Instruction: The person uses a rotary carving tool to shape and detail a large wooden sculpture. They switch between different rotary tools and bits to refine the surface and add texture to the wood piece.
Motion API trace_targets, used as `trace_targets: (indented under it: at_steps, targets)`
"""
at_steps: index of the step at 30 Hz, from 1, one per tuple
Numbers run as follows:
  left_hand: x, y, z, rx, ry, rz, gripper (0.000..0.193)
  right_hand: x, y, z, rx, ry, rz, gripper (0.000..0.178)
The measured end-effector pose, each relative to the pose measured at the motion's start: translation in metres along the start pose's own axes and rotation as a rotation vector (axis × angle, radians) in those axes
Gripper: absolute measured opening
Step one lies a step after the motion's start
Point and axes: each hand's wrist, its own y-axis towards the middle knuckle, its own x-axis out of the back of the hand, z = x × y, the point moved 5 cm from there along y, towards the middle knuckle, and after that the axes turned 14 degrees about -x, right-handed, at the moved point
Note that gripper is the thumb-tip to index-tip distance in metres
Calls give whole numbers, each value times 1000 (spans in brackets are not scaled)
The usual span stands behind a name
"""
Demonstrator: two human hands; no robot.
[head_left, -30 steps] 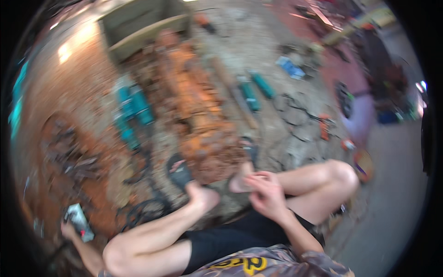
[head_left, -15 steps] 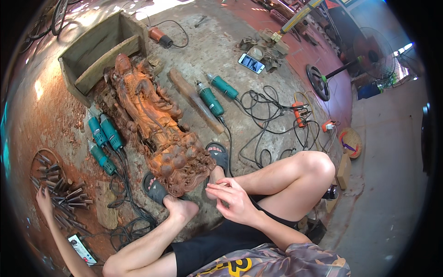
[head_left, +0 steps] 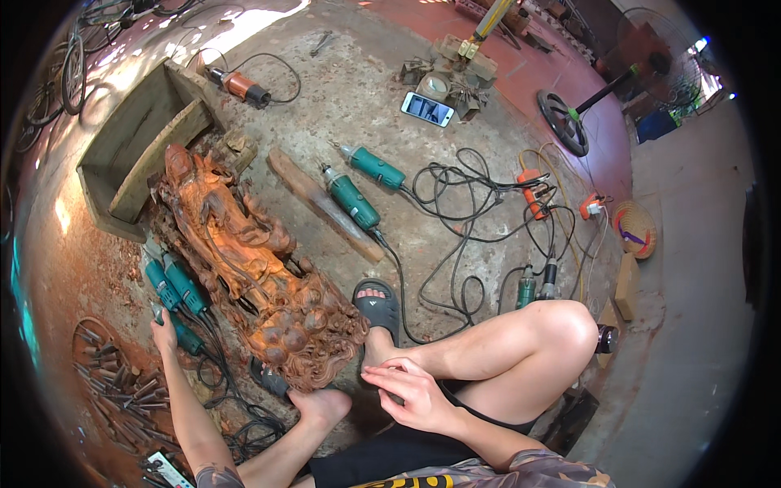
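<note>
My left hand [head_left: 165,332] is at the lowest green die grinder [head_left: 189,338] on the left, its fingers closed round the grinder's nose end. Two more green die grinders [head_left: 185,282] lie just above it. My right hand [head_left: 413,396] rests over my lap near my ankle, fingers loosely stretched, with nothing visible in it. Between my feet lies a carved wooden statue [head_left: 236,244], orange-brown, its figure end pointing away and its curly base close to me. Chisels and gouges [head_left: 122,390] are heaped beside my left forearm.
A wooden box-like stand [head_left: 154,154] meets the statue's far end. Right of the statue lie a wood stick [head_left: 321,203], two green grinders [head_left: 351,199] and tangled black cords [head_left: 464,195]. Farther off are a phone [head_left: 427,109], an orange tool [head_left: 244,88] and a standing fan [head_left: 561,122].
My left hand has moved right from the chisel heap to the lowest green grinder and closed on it. The view has shifted; my right hand stays in place.
</note>
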Motion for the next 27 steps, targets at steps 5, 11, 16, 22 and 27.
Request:
trace_targets:
  at_steps: [5, 11, 16, 22, 27]
  targets:
    - [20, -19, 26, 27, -1061, 77, 67, 14, -4, -5, 38, 53, -48, 45]
    - [113, -100, 8, 148, -2764, 262, 48, 20, -17, 5, 91, 161, -24, 43]
    - [185, -236, -119, 204, -2913, 375, 49, 24, -27, 15, -17, 410, 183, 47]
    - [116, -457, -271, 104, -1513, -13, 55, 29, -32, 46, 10, 709, 493, 81]
    - [60, -521, -333, -157, -1209, 201, 62, 79, -37, 25, -82, 687, 432, 88]
